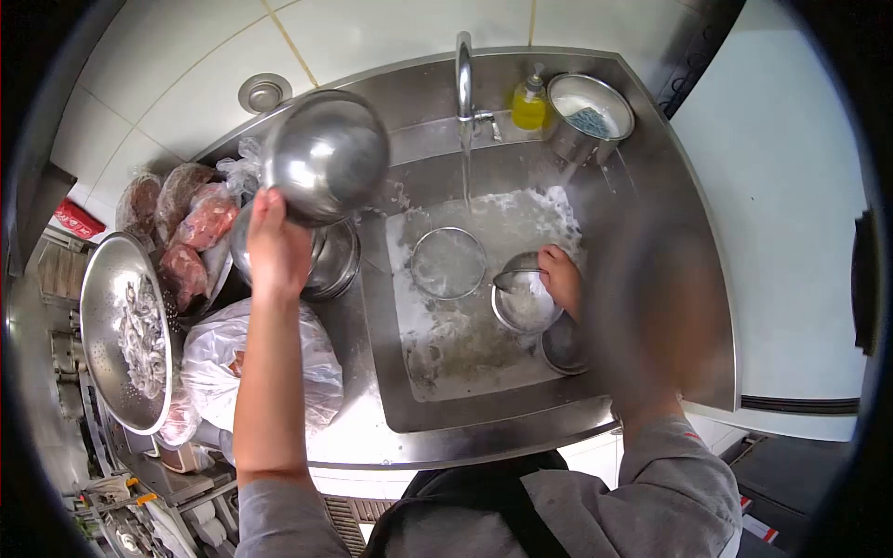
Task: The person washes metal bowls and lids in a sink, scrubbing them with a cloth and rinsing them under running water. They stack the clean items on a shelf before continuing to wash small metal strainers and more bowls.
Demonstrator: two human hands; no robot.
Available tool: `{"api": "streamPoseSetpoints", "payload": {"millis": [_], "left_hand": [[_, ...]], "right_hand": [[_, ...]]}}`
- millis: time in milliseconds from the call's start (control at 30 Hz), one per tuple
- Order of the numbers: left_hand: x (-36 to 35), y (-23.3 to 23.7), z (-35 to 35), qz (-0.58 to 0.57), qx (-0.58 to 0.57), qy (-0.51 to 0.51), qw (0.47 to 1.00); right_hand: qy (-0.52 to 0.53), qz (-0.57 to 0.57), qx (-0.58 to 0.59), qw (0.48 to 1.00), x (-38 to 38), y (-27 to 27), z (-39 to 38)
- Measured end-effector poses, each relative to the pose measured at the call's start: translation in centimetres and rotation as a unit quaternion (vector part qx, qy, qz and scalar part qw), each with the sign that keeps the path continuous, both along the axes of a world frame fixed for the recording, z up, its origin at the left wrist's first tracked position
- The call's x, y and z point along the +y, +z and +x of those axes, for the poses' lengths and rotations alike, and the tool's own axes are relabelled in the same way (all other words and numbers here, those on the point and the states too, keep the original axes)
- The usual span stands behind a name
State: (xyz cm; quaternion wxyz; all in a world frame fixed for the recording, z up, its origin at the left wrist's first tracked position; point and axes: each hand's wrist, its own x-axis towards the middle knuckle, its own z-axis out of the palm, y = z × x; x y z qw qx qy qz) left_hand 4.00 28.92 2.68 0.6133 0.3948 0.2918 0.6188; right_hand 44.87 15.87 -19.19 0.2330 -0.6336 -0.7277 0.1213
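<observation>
Over the counter left of the sink, my left hand (276,244) grips a shiny metal bowl (327,153) by its edge, with the rounded outside facing up. Below it stand stacked metal bowls (337,256), partly hidden by my hand and wrist. Inside the sink (446,377), my right hand (561,277) has its fingers closed on the rim of a small metal bowl (524,307). Cloudy, foamy water lies around that bowl. Close by are another dark round bowl (565,344), partly covered, and a round metal rim (448,263) under the water.
Water runs from the faucet (464,84). Behind the sink stand a yellow soap bottle (529,100) and a metal pot (595,116). On the left are a colander (102,344) of small grey pieces, bagged meat (206,219) and a white plastic bag (288,363). A blur covers my right forearm.
</observation>
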Motion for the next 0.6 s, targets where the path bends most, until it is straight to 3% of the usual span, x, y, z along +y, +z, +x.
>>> {"api": "streamPoseSetpoints", "payload": {"millis": [67, 100, 233, 300, 367, 400, 467, 600], "left_hand": [[-2.9, 3.6, -1.4, -0.031, -0.021, 0.041, 0.998], [-3.2, 3.6, -3.0, -0.049, -0.025, 0.069, 0.996], [-1.1, -1.2, -10.2, -0.191, -0.112, 0.204, 0.954], [-1.0, -3.6, -12.2, -0.2, -0.166, 0.199, 0.945], [-1.5, -5.3, -12.4, -0.198, -0.096, 0.255, 0.941], [-2.4, -4.3, -11.1, -0.199, -0.096, 0.256, 0.941], [-4.9, -0.6, -7.6, -0.251, -0.021, 0.322, 0.913], [-6.1, -0.6, -6.6, -0.278, 0.118, 0.321, 0.898]], "right_hand": [[0.034, 0.105, 0.016, 0.994, 0.6, 1.4, -0.5], [0.04, 0.105, 0.018, 0.993, 1.1, 2.4, -1.0], [0.044, 0.219, -0.044, 0.974, 5.9, 7.0, -3.1], [0.027, 0.263, -0.048, 0.963, 9.1, 8.3, -4.8], [-0.103, 0.176, 0.125, 0.971, 12.1, 9.2, -6.7], [-0.102, 0.175, 0.125, 0.971, 13.3, 9.7, -7.6], [-0.16, 0.003, 0.199, 0.967, 15.2, 10.2, -8.8], [-0.073, -0.01, 0.101, 0.992, 18.1, 9.1, -9.2]]}}
